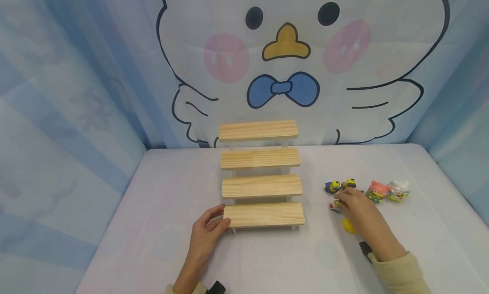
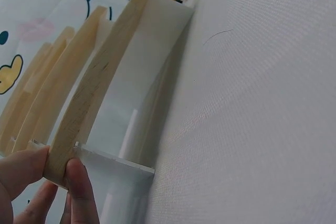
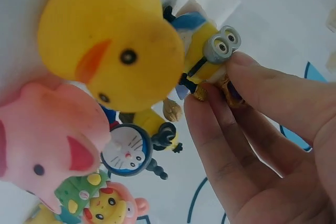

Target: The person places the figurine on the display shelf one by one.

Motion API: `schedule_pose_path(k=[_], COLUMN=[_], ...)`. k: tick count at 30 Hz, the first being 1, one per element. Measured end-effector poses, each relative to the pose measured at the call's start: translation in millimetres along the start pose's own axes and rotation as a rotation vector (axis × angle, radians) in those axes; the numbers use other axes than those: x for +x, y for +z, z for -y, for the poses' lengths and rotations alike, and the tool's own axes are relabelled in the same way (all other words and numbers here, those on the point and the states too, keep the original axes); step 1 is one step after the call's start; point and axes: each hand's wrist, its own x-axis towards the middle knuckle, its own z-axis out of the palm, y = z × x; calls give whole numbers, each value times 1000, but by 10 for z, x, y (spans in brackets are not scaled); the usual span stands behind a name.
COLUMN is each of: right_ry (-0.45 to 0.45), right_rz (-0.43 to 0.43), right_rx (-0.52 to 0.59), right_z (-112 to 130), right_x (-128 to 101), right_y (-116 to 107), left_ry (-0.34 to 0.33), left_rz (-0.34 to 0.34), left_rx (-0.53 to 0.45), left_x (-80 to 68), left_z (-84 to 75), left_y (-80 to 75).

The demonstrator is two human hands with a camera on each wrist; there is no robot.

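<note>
your left hand point(image 1: 208, 230) grips the wooden step shelf point(image 1: 263, 214) steady while your right hand point(image 1: 353, 207) pinches a minion figure point(image 3: 212, 59) at three o'clock.

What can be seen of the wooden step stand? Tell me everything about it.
The wooden step stand has four pale, grained wood planks set as rising steps, the lowest nearest the person and the highest by the backdrop. White, partly translucent side supports carry the planks, best seen in the left wrist view. It stands upright on the white tablecloth, roughly mid-table. All four steps are bare. The left hand holds the left end of the lowest plank, thumb on top and fingers beneath. The toy figures lie apart, to its right.
</note>
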Motion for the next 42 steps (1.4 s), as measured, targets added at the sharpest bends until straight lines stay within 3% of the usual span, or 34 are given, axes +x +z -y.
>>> schedule_pose_path(k=[20, 42], right_ry=[-7, -127], right_rz=[-19, -144], right_rx=[-18, 31], right_z=[189, 443], right_x=[-22, 10], right_y=[-155, -410], left_ry=[6, 25], left_rz=[11, 16], left_rx=[-6, -11], left_x=[-17, -28], left_z=[-8, -13], left_y=[3, 10])
